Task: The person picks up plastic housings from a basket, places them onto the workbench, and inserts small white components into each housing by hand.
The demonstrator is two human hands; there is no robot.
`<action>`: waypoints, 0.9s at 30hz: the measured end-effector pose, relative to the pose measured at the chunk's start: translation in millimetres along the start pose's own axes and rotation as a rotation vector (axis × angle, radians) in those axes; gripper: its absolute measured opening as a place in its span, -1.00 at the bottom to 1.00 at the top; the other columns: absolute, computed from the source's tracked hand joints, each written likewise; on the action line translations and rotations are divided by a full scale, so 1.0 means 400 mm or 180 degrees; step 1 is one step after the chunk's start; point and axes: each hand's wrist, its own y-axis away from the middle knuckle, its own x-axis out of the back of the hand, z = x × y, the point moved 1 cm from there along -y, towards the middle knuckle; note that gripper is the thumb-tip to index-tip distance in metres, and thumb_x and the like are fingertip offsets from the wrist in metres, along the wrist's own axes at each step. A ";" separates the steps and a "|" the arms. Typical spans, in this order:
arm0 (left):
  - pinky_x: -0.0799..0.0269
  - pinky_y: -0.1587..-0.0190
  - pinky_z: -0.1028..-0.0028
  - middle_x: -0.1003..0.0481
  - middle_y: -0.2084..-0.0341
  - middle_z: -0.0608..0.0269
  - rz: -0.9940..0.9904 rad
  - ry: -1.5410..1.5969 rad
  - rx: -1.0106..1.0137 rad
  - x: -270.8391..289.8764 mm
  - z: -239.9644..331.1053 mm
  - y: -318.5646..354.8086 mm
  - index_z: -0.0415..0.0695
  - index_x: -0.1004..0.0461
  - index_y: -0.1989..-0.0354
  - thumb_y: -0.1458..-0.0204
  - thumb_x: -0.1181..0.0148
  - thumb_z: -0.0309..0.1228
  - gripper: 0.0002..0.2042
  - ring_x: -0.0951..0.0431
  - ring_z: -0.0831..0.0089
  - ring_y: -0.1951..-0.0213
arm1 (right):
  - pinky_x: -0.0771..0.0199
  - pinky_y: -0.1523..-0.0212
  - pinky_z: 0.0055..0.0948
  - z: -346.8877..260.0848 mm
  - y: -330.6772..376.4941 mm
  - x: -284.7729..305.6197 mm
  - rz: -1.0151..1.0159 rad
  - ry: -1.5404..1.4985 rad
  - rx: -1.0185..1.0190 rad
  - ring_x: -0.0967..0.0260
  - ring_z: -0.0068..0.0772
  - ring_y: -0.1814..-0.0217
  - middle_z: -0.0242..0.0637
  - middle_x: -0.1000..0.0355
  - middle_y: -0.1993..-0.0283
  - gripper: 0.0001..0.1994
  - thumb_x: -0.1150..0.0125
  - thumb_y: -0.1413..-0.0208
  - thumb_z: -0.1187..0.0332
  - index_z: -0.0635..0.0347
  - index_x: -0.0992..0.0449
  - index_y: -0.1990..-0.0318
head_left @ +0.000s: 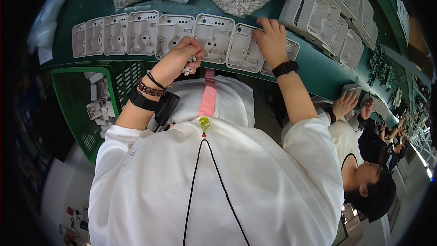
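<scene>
Small white parts [188, 67] clenched in left hand [180, 59]; right hand [271, 41] flat, released, on housing [246, 49]

Single head-worn fisheye view, looking steeply down over the wearer's chest toward the green surface [314, 70] at the top of the frame. The vantage is close; both forearms enter from below. Straight edges bow near the dark circular rim. No second view.
</scene>
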 end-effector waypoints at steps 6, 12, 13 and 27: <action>0.04 0.63 0.68 -0.16 0.58 0.45 -0.0627 0.0028 -0.0002 0.025 0.000 0.004 -0.10 -0.21 0.37 -0.13 0.13 -0.22 -0.79 -0.07 0.72 0.68 | -0.14 0.09 -0.36 0.000 0.012 0.018 0.0084 0.0015 -0.0082 -0.17 -0.34 0.04 -0.50 -0.26 0.04 -0.94 -0.19 0.29 0.36 0.01 -0.50 0.54; 0.08 0.66 0.68 -0.10 0.61 0.49 -0.1004 -0.0339 0.0116 0.028 0.001 0.014 -0.11 -0.22 0.40 -0.13 0.15 -0.18 -0.76 -0.03 0.73 0.68 | -0.13 0.03 -0.34 -0.008 0.001 0.026 -0.0272 0.0545 0.0164 -0.16 -0.31 0.01 -0.48 -0.25 -0.01 -0.92 -0.12 0.21 0.37 -0.01 -0.52 0.49; 0.08 0.66 0.68 -0.10 0.61 0.49 -0.1005 -0.0348 0.0110 0.027 0.001 0.015 -0.11 -0.22 0.40 -0.13 0.15 -0.18 -0.76 -0.03 0.73 0.68 | -0.13 0.03 -0.34 -0.007 0.003 0.025 -0.0326 0.0601 0.0165 -0.16 -0.30 0.01 -0.47 -0.24 -0.01 -0.91 -0.11 0.19 0.37 -0.01 -0.52 0.47; -0.03 0.60 0.68 -0.17 0.67 0.50 -0.0928 -0.1097 -0.0125 0.010 0.019 0.029 -0.20 -0.32 0.34 -0.12 0.12 -0.33 -0.82 -0.10 0.71 0.68 | -0.12 0.07 -0.28 -0.222 0.037 0.183 0.0586 -0.1457 -0.0933 -0.10 -0.15 0.06 -0.23 -0.23 0.08 -0.72 -0.21 0.21 0.41 0.03 -0.48 0.23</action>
